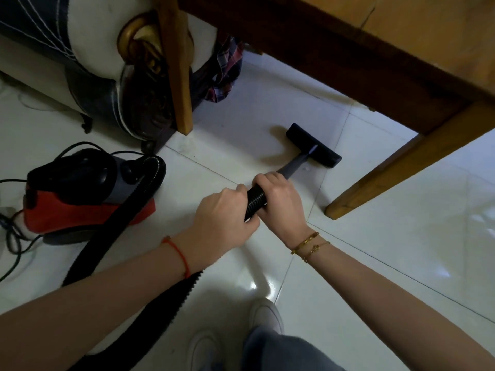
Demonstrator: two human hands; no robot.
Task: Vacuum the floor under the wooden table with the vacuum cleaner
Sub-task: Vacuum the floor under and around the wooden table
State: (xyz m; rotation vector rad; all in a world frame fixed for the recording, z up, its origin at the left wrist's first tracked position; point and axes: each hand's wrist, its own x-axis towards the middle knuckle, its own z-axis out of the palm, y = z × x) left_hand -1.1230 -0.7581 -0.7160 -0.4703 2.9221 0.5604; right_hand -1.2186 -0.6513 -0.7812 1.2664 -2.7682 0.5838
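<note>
The black floor nozzle (313,145) lies flat on the white tiles beneath the front edge of the wooden table (396,52). A short grey tube (296,164) joins it to the black ribbed hose (255,200). My right hand (278,199) grips the hose end nearest the tube. Just behind it, my left hand (219,218) grips the same hose. From under my left forearm the hose loops back to the red and black vacuum cleaner (85,191) standing on the floor at the left.
One table leg (380,174) slants to the floor right of the nozzle, another leg (178,65) stands left of it. An upholstered seat with carved gilt trim (139,76) and a checked cloth (225,68) sit behind. Black cables (13,236) trail at far left. My white shoes (265,314) are below.
</note>
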